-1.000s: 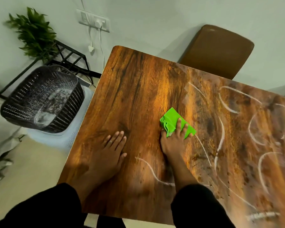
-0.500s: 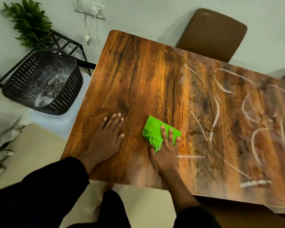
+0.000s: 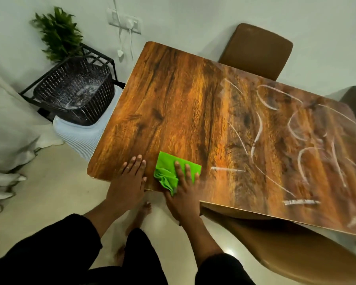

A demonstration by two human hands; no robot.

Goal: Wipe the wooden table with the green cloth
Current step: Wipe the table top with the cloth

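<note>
The wooden table [image 3: 183, 103] fills the middle of the view, with white streaks [image 3: 257, 136] across its right half. A crumpled green cloth [image 3: 167, 171] lies at the table's near edge. My right hand [image 3: 185, 192] presses flat on the cloth, fingers spread over it and the wrist hanging past the edge. My left hand [image 3: 130, 182] rests flat on the wood just left of the cloth, fingers apart, holding nothing.
A brown chair [image 3: 257, 50] stands behind the table and another brown chair [image 3: 296, 249] below its near right edge. A black basket [image 3: 74, 91] sits on a white bin at the left, beside a plant [image 3: 58, 33] and a curtain. My bare feet stand under the edge.
My right hand has dragged the green cloth towards me, from mid-table to the near edge. The white streak in front of me is gone. My left hand slid back to the edge.
</note>
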